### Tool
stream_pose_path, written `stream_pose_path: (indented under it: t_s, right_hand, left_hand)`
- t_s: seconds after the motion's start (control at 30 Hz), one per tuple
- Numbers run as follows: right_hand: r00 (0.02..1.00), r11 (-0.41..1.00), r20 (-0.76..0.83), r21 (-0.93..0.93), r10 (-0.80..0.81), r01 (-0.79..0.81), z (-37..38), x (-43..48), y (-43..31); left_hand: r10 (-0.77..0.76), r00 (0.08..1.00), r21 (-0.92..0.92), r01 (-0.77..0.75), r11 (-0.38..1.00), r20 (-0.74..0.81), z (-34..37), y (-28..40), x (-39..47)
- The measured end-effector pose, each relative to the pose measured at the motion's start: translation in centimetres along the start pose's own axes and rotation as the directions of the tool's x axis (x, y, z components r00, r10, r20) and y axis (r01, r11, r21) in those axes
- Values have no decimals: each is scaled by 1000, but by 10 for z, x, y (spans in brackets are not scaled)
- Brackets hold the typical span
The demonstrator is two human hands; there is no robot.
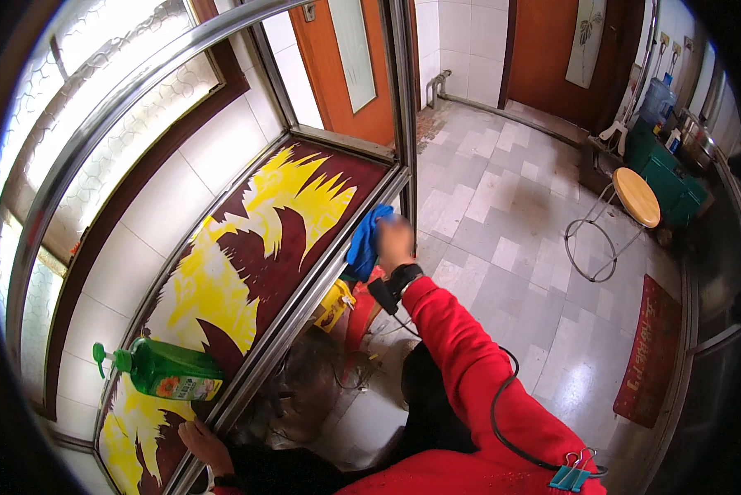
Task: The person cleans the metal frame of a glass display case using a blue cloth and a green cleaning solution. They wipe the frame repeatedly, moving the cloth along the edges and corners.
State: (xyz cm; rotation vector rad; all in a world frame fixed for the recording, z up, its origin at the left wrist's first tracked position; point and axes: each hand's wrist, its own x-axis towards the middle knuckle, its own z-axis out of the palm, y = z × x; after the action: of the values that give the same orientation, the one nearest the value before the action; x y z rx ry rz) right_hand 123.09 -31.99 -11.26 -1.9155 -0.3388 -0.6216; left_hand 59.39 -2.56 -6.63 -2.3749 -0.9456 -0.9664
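Observation:
My right hand [395, 238], partly blurred, grips a blue cloth [364, 247] and presses it against the metal frame [386, 192] at the far front corner of a shelf. My left hand [204, 442] rests on the near front edge of that shelf, its fingers over the rim and nothing seen in them. The shelf surface [271, 297] is dark maroon with a jagged yellow and white pattern. Just beyond my left hand stands a green pump bottle [172, 369], with a label that bears writing.
Metal bars [107, 108] frame the shelf beside a frosted window [135, 93]. Below are a yellow bag [335, 304] and dark clutter [308, 377]. On the tiled floor [488, 229] stand a wooden-topped stool [636, 197] and, at right, a red mat [647, 356]. A cable [497, 383] runs along my right sleeve.

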Motion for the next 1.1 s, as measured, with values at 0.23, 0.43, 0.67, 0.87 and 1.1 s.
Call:
stream_pose_path:
  t_s: [0.23, 0.43, 0.67, 0.87, 1.1]
  right_hand:
    - [748, 507, 266, 595, 608, -624, -36, -66, -119]
    - [665, 456, 489, 487, 564, -745, -46, -134, -172]
    - [553, 355, 677, 425, 486, -833, -57, -148, -153]
    - [638, 267, 595, 594, 489, -758, -49, -87, -129]
    - [468, -2, 825, 494, 318, -870, -40, -134, -149]
  left_hand:
    - [-78, 996, -2, 78, 997, 48, -25, 33, 22]
    - [-4, 1000, -91, 4, 996, 3, -45, 53, 42]
    - [62, 992, -77, -71, 994, -111, -37, 48, 37]
    - [-9, 995, -27, 6, 1000, -102, -42, 56, 40]
    - [-87, 996, -101, 87, 991, 2, -52, 61, 43]
